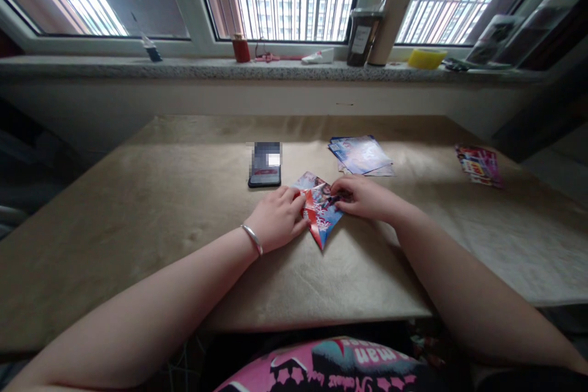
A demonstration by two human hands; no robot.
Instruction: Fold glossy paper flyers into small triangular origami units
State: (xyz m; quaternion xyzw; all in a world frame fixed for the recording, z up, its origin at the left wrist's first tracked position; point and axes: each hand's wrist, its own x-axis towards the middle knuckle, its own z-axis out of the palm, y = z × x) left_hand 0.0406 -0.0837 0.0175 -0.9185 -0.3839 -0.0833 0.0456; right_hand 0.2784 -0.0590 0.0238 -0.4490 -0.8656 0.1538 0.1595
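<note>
A printed sheet of colourful paper, folded to a point at its near end, lies on the table in front of me. Red, blue and white artwork shows on its upper side. My left hand, with a silver bangle at the wrist, grips the paper's left edge, its fingers and thumb pressed onto it. On the other side my right hand pinches the right part of the paper between thumb and curled fingers. The right fingertips partly cover the fold there.
A phone lies beyond my left hand. Several printed sheets are stacked past my right hand, and more colourful printed paper lies far right. The windowsill holds a dark jar, a tall cylinder and yellow tape.
</note>
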